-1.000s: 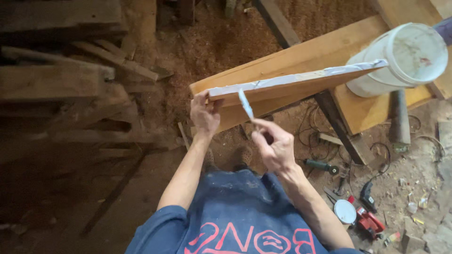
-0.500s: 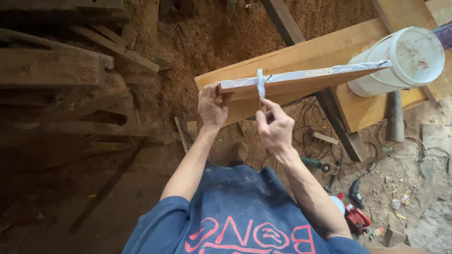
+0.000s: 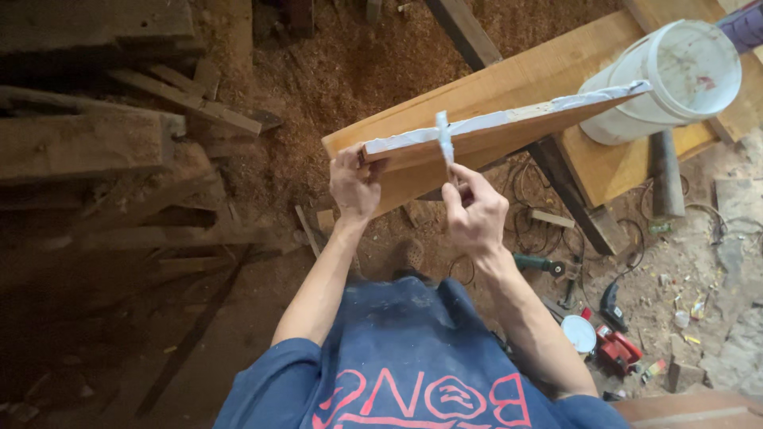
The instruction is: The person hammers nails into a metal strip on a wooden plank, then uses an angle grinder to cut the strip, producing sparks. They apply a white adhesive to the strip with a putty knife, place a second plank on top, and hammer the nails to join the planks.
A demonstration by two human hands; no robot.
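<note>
Head view, the only one. Since a second ago the white strip (image 3: 443, 137) has swung from slanting down at about 7 o'clock below the board's edge to standing nearly upright, toward 12 o'clock, across that edge. The right hand (image 3: 475, 213) has risen with it and now sits just under the board. I judge from this that the strip is coming away from, or being drawn along, the white-coated edge, and that the work on this edge is only partly done, since white covering still runs along most of it toward 2 o'clock.

The wooden board (image 3: 509, 131) is held on edge in the air, tilted, its far end rising toward 2 o'clock, where it overlaps the white bucket (image 3: 675, 79) in the picture. Whether they touch I cannot tell.

The left hand (image 3: 354, 184) is closed around the board's near end at 9 o'clock of the strip, thumb on top, fingers under. The right hand is closed in a pinch, thumb and forefinger gripping the lower end of the strip, the other fingers curled in.

Behind the board lies a broad orange plank (image 3: 556, 67). On the sawdust floor (image 3: 334, 71), at 4 o'clock of the right hand, lie a red power tool (image 3: 618, 349) and loose cables.
</note>
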